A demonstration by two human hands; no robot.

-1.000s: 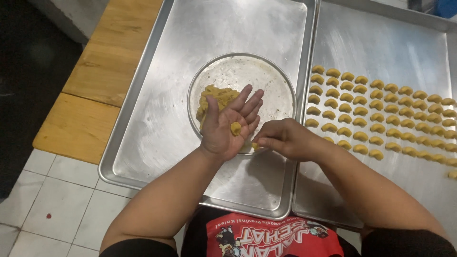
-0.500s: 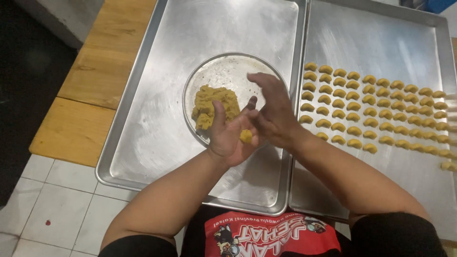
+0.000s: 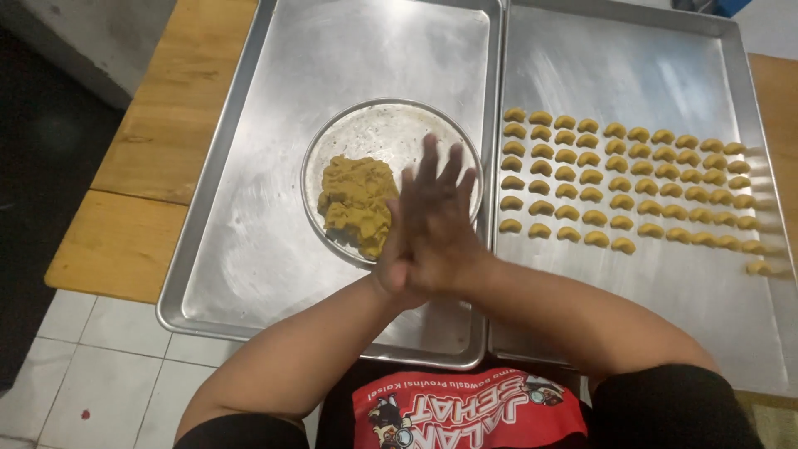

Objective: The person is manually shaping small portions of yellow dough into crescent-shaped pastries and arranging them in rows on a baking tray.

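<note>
My two hands are pressed palm to palm above the near edge of a round metal plate (image 3: 391, 115). My right hand (image 3: 440, 220) lies on top with fingers spread and pointing away. Under it, only the edge of my left hand (image 3: 388, 264) shows. The small piece of yellow dough that lay on my left palm is now hidden between the palms. A lump of yellow-brown dough (image 3: 357, 204) sits on the left part of the plate, just left of my hands.
The plate rests in a large steel tray (image 3: 241, 216). A second steel tray (image 3: 623, 75) to the right holds several rows of small crescent dough pieces (image 3: 623, 179). Both trays sit on a wooden table (image 3: 158, 158), with white floor tiles (image 3: 91, 374) below.
My right hand has come over my left palm and covered the dough piece. The palms now lie flat together with the fingers stretched out, and the view has shifted slightly.
</note>
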